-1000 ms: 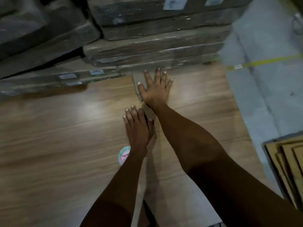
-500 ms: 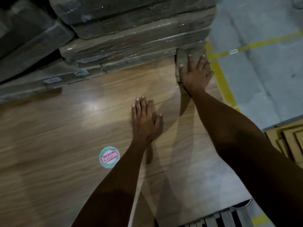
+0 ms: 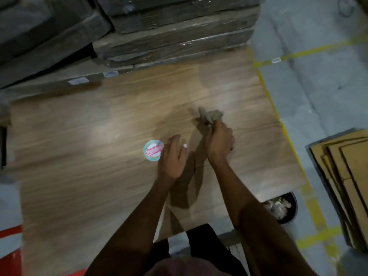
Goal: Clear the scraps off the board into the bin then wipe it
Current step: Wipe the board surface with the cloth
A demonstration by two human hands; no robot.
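Observation:
A large wood-grain board [image 3: 99,156] fills the middle of the view, with a round teal and pink sticker [image 3: 153,150] on it. My right hand [image 3: 219,140] is lifted off the board and grips a bunched grey-brown cloth [image 3: 211,115] that sticks out above my fist. Just left of it my left hand [image 3: 172,156] hovers over the board beside the sticker, fingers loose and holding nothing. A black bin [image 3: 282,208] with pale scraps inside stands on the floor off the board's near right corner.
Wrapped dark packs [image 3: 169,32] are stacked along the board's far edge. Flattened cardboard sheets [image 3: 346,176] lie on the grey floor at the right, past yellow floor tape [image 3: 286,140]. A red strip [image 3: 10,232] shows at the lower left.
My right hand has pulled the cloth back from the board's far right edge toward the middle and bunched it up off the surface. My left hand lifted from lying flat. The bin came into view.

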